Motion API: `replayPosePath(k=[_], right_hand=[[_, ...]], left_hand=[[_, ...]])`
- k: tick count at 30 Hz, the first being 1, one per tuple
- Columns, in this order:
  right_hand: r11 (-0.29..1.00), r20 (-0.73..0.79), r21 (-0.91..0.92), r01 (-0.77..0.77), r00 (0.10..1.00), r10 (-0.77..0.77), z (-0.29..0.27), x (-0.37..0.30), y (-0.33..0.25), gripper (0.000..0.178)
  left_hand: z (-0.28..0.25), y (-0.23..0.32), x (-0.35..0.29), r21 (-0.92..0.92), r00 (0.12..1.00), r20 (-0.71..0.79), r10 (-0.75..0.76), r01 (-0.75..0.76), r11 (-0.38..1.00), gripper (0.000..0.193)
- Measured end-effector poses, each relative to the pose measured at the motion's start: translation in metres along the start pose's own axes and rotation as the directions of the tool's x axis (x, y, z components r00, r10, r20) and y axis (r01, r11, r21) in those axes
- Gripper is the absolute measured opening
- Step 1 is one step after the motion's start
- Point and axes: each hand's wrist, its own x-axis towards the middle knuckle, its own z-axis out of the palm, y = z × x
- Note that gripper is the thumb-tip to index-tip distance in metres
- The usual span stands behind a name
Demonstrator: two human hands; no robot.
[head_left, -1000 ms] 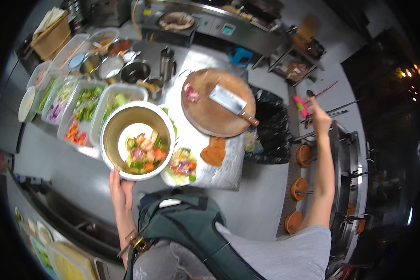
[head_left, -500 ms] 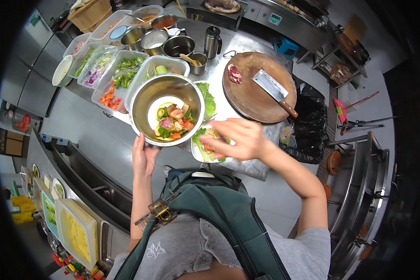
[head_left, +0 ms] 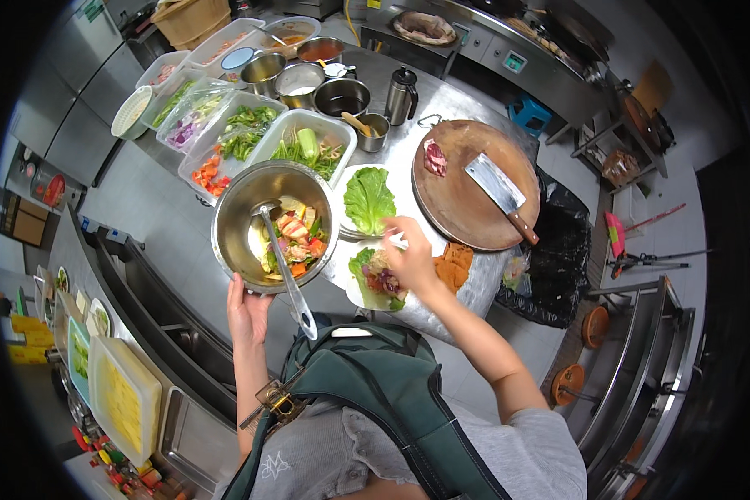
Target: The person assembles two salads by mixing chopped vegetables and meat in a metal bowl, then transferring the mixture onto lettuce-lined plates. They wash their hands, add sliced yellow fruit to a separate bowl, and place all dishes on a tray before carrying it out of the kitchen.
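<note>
Moved: my right hand [head_left: 408,260] has edged from the plate's middle to its upper rim; bowl and plate stay put.
Counter [head_left: 154,221]: steel, vegetable tubs at 11 o'clock.
Chopping board [head_left: 475,183]: at 2 o'clock, cleaver [head_left: 500,193] parked flat.
Steel bowl [head_left: 275,225]: my left hand [head_left: 247,310] cups its 6 o'clock rim, fingers curled, steadying it; ladle [head_left: 287,271] leaning inside.
Salad plate [head_left: 377,279]: just right of the bowl; right fingers pinched over it, on what I cannot tell.

My left hand [head_left: 248,312] grips a shiny steel mixing bowl [head_left: 240,218] with a polished metal ladle [head_left: 287,273] inside. At two o'clock lies a matt, worn wooden chopping board [head_left: 467,200] carrying a dull steel cleaver [head_left: 498,188]. The desk [head_left: 154,218] is brushed grey metal.
</note>
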Motion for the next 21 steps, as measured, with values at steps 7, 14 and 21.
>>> replayPosePath(k=[7,14,21], right_hand=[[0.691,-0.136,0.021,-0.722,0.683,0.718,0.055,0.02,0.19,0.028],[0.657,-0.149,0.089,-0.749,0.642,0.752,0.052,0.036,0.191,0.017],[0.676,-0.156,0.361,-0.642,0.673,0.723,0.0,0.019,0.174,0.018]], left_hand=[[-0.002,0.018,-0.012,-0.009,0.997,-0.037,0.064,-0.064,0.998,0.038],[-0.003,0.024,-0.018,0.01,0.993,-0.053,0.104,-0.104,0.995,0.037],[-0.01,0.023,-0.005,-0.007,0.999,-0.033,0.041,-0.042,0.999,0.037]])
